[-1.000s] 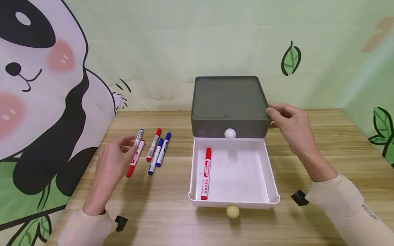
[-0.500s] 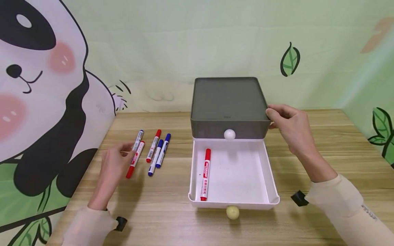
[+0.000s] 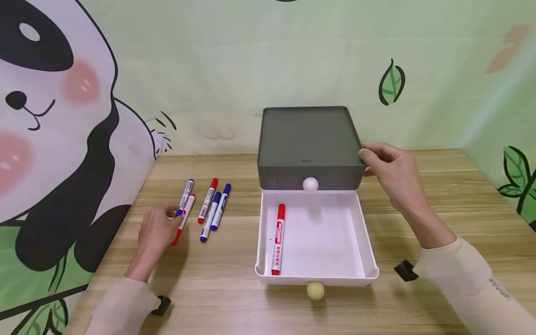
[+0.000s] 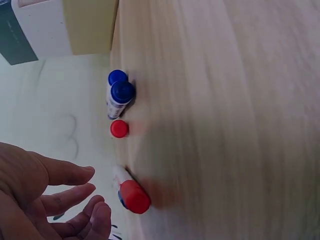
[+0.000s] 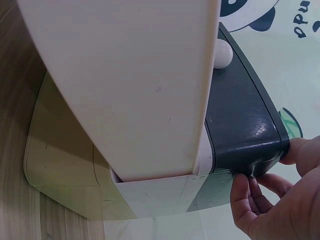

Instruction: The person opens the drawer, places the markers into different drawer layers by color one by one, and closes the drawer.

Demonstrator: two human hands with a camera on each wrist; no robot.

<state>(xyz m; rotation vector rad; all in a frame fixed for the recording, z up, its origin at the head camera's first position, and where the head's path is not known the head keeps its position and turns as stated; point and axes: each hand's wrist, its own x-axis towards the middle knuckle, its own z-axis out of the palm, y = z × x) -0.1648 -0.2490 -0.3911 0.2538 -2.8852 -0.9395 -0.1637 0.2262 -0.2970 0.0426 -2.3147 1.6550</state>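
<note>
My left hand (image 3: 158, 230) is low beside the markers in the head view. Its fingertips overlap a red-capped marker (image 3: 189, 208) and a blue-capped marker (image 3: 186, 191) lying beside it. In the left wrist view the thumb and fingers are spread apart, holding nothing, close to the red cap (image 4: 134, 197). My right hand (image 3: 395, 174) grips the right edge of a small drawer box (image 3: 310, 135), thumb at the dark grey top and fingers at the side. The white lower drawer (image 3: 331, 279) stands pulled out, with a red marker (image 3: 278, 239) inside on the left.
Between the left hand and the drawer lie another red marker (image 3: 208, 201) and two blue markers (image 3: 220, 208). A round white knob (image 3: 310, 184) is on the grey upper drawer, a yellowish knob (image 3: 315, 291) on the lower one. A painted wall (image 3: 201, 74) stands behind the wooden table (image 3: 226, 288).
My left hand has moved down and slightly right, closer to the red and blue markers. My right hand stays on the box; the whole view has shifted slightly.
</note>
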